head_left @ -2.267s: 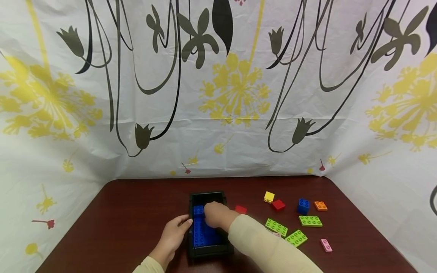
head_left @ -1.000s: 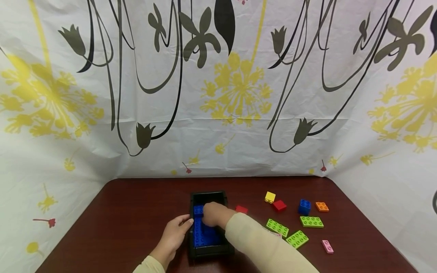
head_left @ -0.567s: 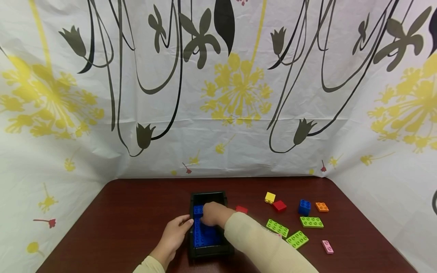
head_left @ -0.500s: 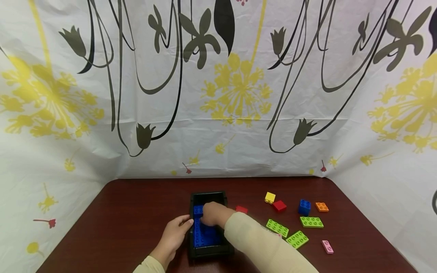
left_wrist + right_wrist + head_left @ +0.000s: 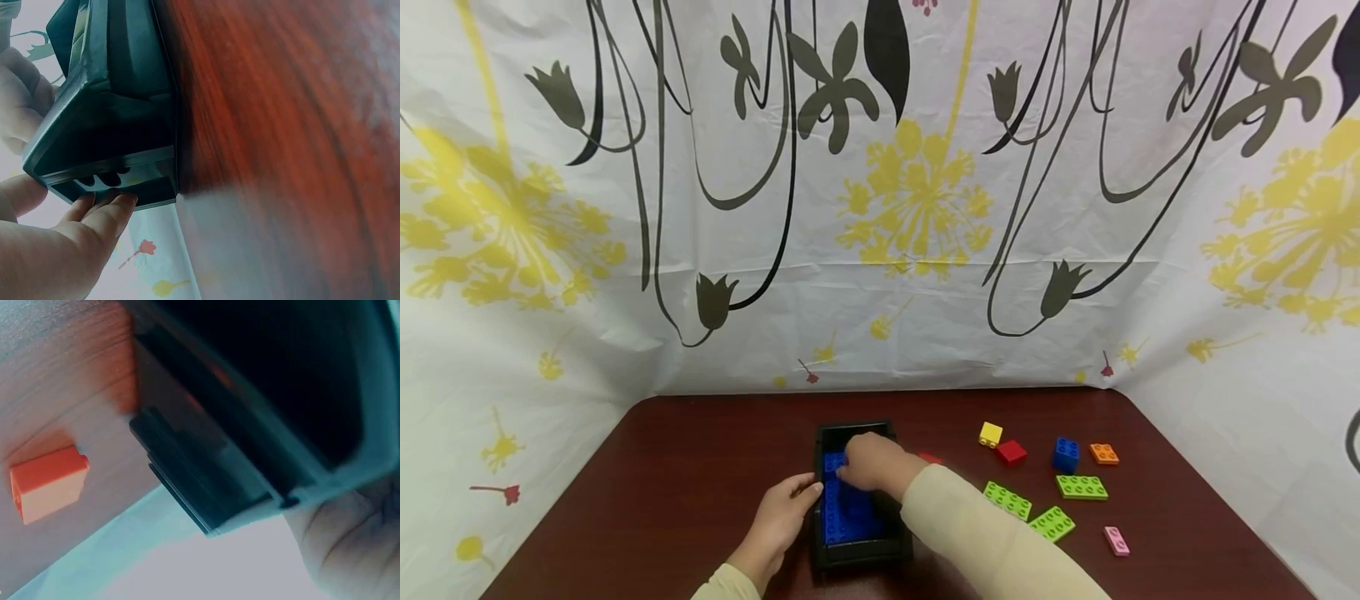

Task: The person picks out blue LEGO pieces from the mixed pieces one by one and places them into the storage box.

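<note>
A black plastic bin [image 5: 861,553] stands on the table, with blue toy building bricks [image 5: 842,521] inside. My left hand [image 5: 778,517] grips its left wall; in the left wrist view the thumb lies at the rim and the fingers [image 5: 112,215] press the side. Over the far half of the bin is my right hand [image 5: 876,462], its fingers curled down among the bricks. A studded blue brick [image 5: 832,463] shows just left of those fingers. What the right fingertips touch is hidden, and in the right wrist view the bin wall [image 5: 206,425] blocks them.
Right of the bin lie a yellow brick [image 5: 990,434], a red brick [image 5: 1011,452], a blue brick [image 5: 1065,455], an orange brick [image 5: 1104,453], several lime-green bricks [image 5: 1081,487] and a pink brick [image 5: 1116,541]. Another red brick [image 5: 50,484] lies close beside the bin.
My right hand has risen slightly and shifted toward the far end of the bin. The left hand keeps its grip, and the bin has not moved.
</note>
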`<state>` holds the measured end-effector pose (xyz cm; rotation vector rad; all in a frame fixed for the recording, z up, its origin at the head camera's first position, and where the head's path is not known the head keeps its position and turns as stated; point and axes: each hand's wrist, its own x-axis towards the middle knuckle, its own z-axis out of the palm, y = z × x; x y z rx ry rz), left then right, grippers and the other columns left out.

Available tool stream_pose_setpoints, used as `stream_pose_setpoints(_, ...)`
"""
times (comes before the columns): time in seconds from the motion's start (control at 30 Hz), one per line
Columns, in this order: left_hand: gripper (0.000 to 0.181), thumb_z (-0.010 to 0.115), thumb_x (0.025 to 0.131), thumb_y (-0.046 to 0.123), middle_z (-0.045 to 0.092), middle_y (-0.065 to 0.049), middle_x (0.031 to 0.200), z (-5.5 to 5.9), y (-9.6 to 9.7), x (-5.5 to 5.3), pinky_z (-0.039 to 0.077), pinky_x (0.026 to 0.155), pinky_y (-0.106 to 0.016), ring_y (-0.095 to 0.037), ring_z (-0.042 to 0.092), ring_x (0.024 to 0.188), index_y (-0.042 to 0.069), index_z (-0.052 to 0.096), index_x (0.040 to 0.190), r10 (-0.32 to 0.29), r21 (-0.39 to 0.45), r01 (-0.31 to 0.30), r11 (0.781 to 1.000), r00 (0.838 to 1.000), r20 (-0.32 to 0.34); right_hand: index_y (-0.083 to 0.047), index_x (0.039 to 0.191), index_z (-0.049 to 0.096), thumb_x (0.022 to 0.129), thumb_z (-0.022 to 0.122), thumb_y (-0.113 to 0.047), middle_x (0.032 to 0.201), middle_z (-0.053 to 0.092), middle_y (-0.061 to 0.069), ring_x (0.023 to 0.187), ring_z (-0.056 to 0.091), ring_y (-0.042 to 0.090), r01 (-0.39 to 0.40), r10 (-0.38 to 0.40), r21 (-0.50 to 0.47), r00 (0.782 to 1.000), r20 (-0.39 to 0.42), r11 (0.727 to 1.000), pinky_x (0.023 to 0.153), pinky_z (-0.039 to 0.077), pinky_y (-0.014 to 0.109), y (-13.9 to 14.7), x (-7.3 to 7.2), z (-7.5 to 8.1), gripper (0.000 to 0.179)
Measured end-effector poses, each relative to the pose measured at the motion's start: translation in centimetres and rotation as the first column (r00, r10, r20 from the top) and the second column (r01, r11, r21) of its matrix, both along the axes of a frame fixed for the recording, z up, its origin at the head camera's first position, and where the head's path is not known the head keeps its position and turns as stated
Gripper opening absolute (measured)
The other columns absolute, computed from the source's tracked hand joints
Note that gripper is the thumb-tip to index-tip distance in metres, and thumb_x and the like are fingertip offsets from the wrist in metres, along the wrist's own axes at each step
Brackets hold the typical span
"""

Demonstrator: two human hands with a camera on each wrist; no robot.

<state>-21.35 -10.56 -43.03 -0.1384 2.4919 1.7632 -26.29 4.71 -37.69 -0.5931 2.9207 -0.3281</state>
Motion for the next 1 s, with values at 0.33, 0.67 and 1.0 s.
stream_pose_setpoints(0.33,0.050,0.055,0.099,0.027,0.046,-0.030,0.139,0.0,0.0,0.0,0.045,0.095,-0.057,-0.047,0.043,0.127,-0.007,0.049,0.135,0.003,0.002,-0.003,1.000,1.000,-0.009,-0.010,0.119,0.068,0.093,0.064,-0.028,0.118,0.067,0.006,0.104,0.065,0.020,-0.088,0.060,-0.098,0.962,-0.265,0.991,0.085,0.055,0.038,2.2,0.6,0.9,0.032)
stream_pose_setpoints(0.67,0.052,0.054,0.099,0.028,0.044,-0.030,0.140,-0.1,0.1,0.2,0.045,0.095,-0.058,-0.049,0.042,0.127,-0.007,0.048,0.137,-0.004,-0.003,0.004,1.000,1.000,0.001,-0.011,0.119,0.068,0.090,0.069,-0.024,0.120,0.064,0.005,0.107,0.062,0.020,-0.190,0.052,-0.207,0.845,-0.533,0.960,0.086,0.055,0.038,5.8,1.2,1.4,0.032)
stream_pose_setpoints(1.0,0.050,0.054,0.099,0.026,0.044,-0.030,0.140,-0.1,0.1,0.1,0.045,0.095,-0.058,-0.049,0.041,0.128,-0.007,0.048,0.136,-0.001,0.011,0.001,1.000,1.000,0.000,-0.010,0.120,0.068,0.083,0.077,-0.019,0.121,0.063,0.007,0.108,0.061,0.023,-0.221,-0.013,-0.250,0.724,-0.689,0.943,0.080,0.057,0.037,9.4,1.2,1.2,0.039)
